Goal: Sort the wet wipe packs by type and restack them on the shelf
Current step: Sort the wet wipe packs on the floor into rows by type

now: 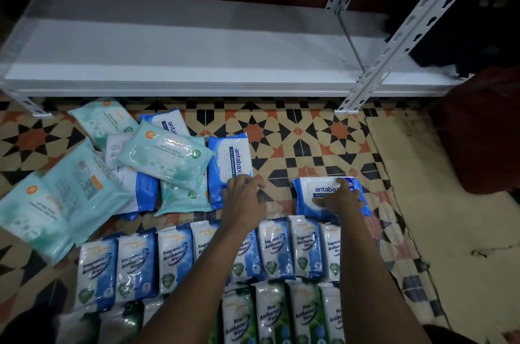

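Observation:
My right hand [339, 198] rests with spread fingers on a blue and white antabax pack [318, 189] lying flat on the floor. My left hand [244, 197] touches the near end of another antabax pack [230, 160] lying lengthwise. To the left is a loose pile of pale green fragrance-free packs [166, 155] mixed with more antabax packs [168, 121]. A row of blue Fragrance Free Antibacterial packs [174, 256] stands nearer to me. Green Pine Antibacterial packs [270, 315] form the nearest row. The white shelf [197, 56] beyond holds no packs.
White perforated metal uprights [394, 42] frame the shelf at right and left. The floor is patterned tile [295, 132], with a beige mat [436, 203] at the right. A dark red object [486, 129] and a black one [464, 20] sit at the far right.

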`<state>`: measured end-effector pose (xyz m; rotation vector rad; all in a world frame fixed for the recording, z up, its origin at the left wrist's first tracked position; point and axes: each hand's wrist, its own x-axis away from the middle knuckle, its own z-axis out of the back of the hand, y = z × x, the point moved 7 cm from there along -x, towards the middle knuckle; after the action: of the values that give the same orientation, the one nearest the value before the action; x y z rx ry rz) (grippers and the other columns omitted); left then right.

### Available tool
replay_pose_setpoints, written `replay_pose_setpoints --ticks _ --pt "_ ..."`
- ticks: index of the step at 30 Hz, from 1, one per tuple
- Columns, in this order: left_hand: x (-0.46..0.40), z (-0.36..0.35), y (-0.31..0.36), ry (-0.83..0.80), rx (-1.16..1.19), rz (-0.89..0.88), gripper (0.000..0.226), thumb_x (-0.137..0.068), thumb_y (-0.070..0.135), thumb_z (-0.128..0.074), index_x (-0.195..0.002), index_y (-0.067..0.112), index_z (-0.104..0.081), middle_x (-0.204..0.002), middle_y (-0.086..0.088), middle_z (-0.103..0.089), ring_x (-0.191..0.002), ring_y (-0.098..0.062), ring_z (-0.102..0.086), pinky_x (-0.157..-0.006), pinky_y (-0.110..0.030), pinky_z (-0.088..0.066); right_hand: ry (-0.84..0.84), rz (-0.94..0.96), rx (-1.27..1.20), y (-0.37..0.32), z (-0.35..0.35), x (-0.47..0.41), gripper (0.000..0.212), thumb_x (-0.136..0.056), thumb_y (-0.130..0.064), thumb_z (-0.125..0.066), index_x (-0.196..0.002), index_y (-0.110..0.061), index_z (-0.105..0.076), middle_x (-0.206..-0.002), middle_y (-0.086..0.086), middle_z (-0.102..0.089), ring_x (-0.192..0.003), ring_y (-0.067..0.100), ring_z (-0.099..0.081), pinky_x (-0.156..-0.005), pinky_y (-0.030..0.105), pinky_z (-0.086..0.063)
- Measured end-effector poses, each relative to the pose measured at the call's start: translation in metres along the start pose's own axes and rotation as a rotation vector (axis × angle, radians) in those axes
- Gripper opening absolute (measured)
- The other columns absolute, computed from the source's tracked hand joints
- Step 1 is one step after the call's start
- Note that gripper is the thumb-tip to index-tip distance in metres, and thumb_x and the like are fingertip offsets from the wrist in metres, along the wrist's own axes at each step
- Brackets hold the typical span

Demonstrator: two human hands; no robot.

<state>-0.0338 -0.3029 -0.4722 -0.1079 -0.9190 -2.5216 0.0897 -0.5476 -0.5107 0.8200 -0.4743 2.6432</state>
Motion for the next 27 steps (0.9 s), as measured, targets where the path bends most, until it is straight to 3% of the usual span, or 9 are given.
replay_pose_setpoints --ticks 7,11,14,17,19,23,27 --pt "0.001 0.005 -0.035 0.007 -0.094 0.264 0.049 -0.093 0.032 -0.061 -0.139 0.028 -0.046 -0.160 -0.012 -0.013 -0.145 -0.034 -0.015 -0.119 -0.046 -0.018 -0.004 -0.015 -0.028 0.001 -0.001 0.006 0.096 -0.079 -0.040 -0.084 -0.154 -0.030 -0.025 -0.162 0.021 -0.015 -0.148 0.045 -0.016 -0.117 0.058 -0.020" --pt "0.002 0.003 -0.042 0.040 -0.067 0.331 0.060 -0.091 0.033 -0.064 -0.146 0.026 -0.039 -0.162 -0.019 -0.005 -0.148 -0.036 -0.012 -0.118 -0.047 -0.019 0.160 0.046 0.044 -0.022 0.002 0.029 0.071 -0.085 -0.029 -0.076 -0.146 -0.026 -0.042 -0.158 0.022 -0.025 -0.145 0.044 -0.021 -0.117 0.059 -0.025" --pt "-0.002 0.006 -0.041 0.038 0.023 0.375 0.055 -0.093 0.031 -0.063 -0.143 0.026 -0.041 -0.161 -0.021 -0.012 -0.145 -0.038 -0.019 -0.117 -0.049 -0.023 0.208 0.298 -0.022 -0.071 -0.014 0.058 0.042 -0.090 -0.022 -0.067 -0.131 -0.022 -0.058 -0.140 0.013 -0.051 -0.128 0.031 -0.045 -0.106 0.045 -0.039" --pt "-0.006 0.011 -0.046 0.035 0.150 0.419 0.047 -0.094 0.022 -0.058 -0.140 0.025 -0.044 -0.153 -0.020 -0.026 -0.135 -0.039 -0.031 -0.111 -0.048 -0.035 -0.067 0.386 -0.224 -0.107 -0.057 0.083 0.032 -0.093 -0.021 -0.063 -0.124 -0.013 -0.064 -0.124 0.009 -0.067 -0.100 0.019 -0.059 -0.084 0.028 -0.046" --pt "-0.009 0.007 -0.049 -0.011 0.235 0.431 0.049 -0.094 0.017 -0.053 -0.141 0.027 -0.043 -0.150 -0.019 -0.033 -0.130 -0.040 -0.038 -0.107 -0.049 -0.041 -0.177 0.360 -0.266 -0.118 -0.078 0.094 0.039 -0.095 -0.026 -0.063 -0.130 -0.009 -0.057 -0.125 0.011 -0.065 -0.105 0.022 -0.062 -0.084 0.029 -0.046" --pt "-0.009 0.004 -0.053 -0.081 0.314 0.427 0.053 -0.091 0.014 -0.050 -0.142 0.029 -0.042 -0.141 -0.016 -0.048 -0.120 -0.037 -0.051 -0.099 -0.049 -0.049 -0.171 0.262 -0.389 -0.122 -0.090 0.093 0.053 -0.088 -0.032 -0.073 -0.126 -0.001 -0.054 -0.122 0.014 -0.066 -0.108 0.028 -0.065 -0.077 0.031 -0.048" --pt "-0.010 0.006 -0.050 -0.087 0.538 0.443 0.045 -0.095 0.009 -0.048 -0.137 0.025 -0.046 -0.139 -0.010 -0.052 -0.118 -0.029 -0.056 -0.100 -0.043 -0.051 -0.173 0.230 -0.550 -0.112 -0.098 0.074 0.069 -0.054 -0.050 -0.088 -0.107 -0.014 -0.060 -0.105 0.008 -0.072 -0.088 0.025 -0.072 -0.078 0.045 -0.062"
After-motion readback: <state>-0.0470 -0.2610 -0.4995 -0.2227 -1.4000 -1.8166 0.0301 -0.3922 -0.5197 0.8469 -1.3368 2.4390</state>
